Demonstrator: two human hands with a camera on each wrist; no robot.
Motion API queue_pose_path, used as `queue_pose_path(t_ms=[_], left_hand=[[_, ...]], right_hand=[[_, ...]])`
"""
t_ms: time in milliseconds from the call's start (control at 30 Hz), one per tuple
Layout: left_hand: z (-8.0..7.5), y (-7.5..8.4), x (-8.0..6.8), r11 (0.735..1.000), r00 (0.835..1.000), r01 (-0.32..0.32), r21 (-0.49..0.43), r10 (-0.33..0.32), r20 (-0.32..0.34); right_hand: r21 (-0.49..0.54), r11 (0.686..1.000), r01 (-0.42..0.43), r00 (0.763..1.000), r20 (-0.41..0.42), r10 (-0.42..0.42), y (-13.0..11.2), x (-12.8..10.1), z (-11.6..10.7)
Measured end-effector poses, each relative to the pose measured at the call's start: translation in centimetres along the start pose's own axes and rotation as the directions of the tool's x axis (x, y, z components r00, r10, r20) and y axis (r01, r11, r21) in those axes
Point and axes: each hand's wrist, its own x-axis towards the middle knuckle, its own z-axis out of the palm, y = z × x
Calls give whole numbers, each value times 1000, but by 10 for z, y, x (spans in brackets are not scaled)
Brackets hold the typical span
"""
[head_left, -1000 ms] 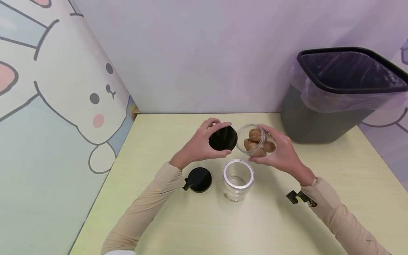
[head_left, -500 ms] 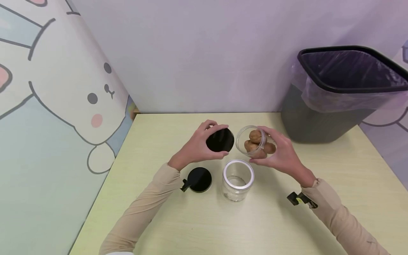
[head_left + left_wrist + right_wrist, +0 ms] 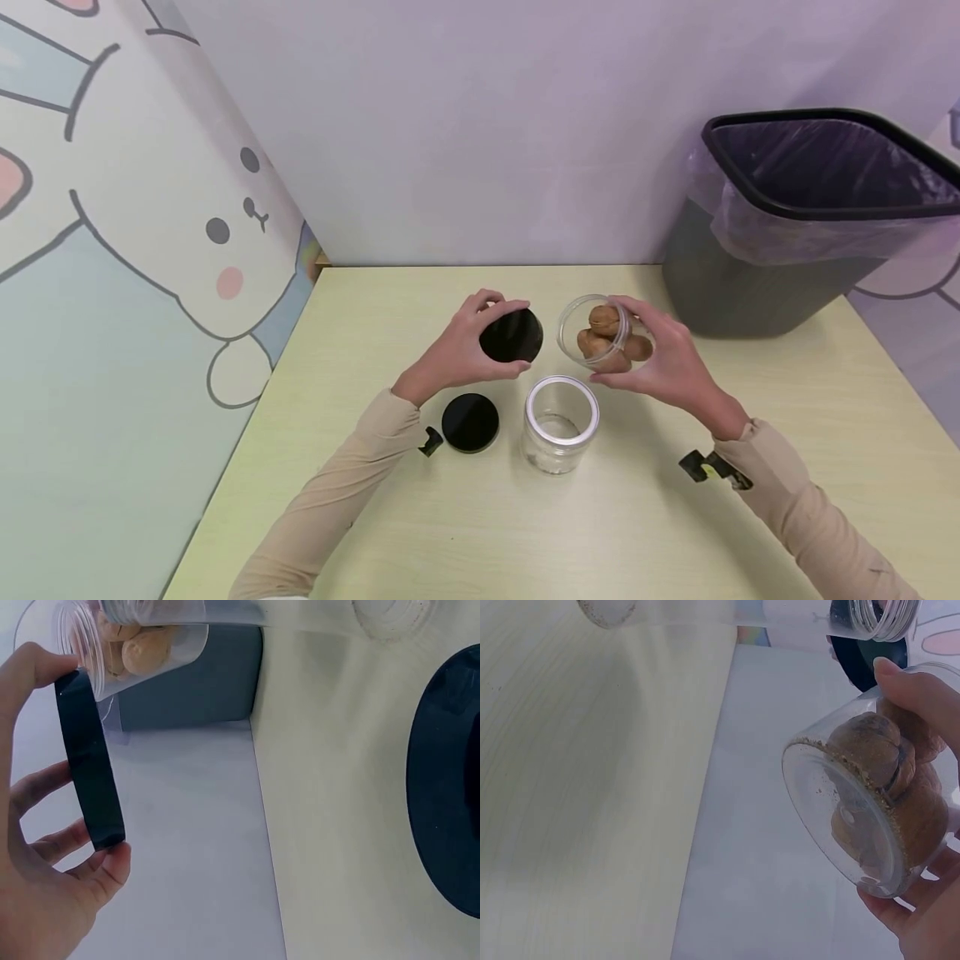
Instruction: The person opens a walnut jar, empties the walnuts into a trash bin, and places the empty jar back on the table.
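Clear glossy plastic jar of rough brown walnuts, smooth black plastic lid with matt sheen, second clear jar at 6 o'clock, pale wood-grain table, thin glossy bin liner

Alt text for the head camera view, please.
Above a pale table, the left hand holds a black lid while the right hand holds a tilted clear jar of walnuts. An empty open jar and second black lid sit below; a lined bin stands right.
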Motion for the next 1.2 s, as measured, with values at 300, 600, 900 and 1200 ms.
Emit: queue_pose_path(t_ms=[300, 600, 900, 1200], left_hand=[[2, -4, -5, 999, 999, 38, 1, -38, 7], [9, -13, -11, 997, 997, 71, 14, -71, 19], [10, -19, -16, 994, 993, 110, 24, -111, 39], [12, -25, -20, 989, 988, 142, 36, -144, 60]], right_hand=[[4, 1000, -12, 1000, 27, 12, -1, -1, -2], [11, 1000, 0, 999, 36, -1, 1, -2, -3], [1, 1000, 6, 999, 42, -6, 1, -2, -5], [1, 1000, 12, 999, 37, -12, 2, -3, -7]])
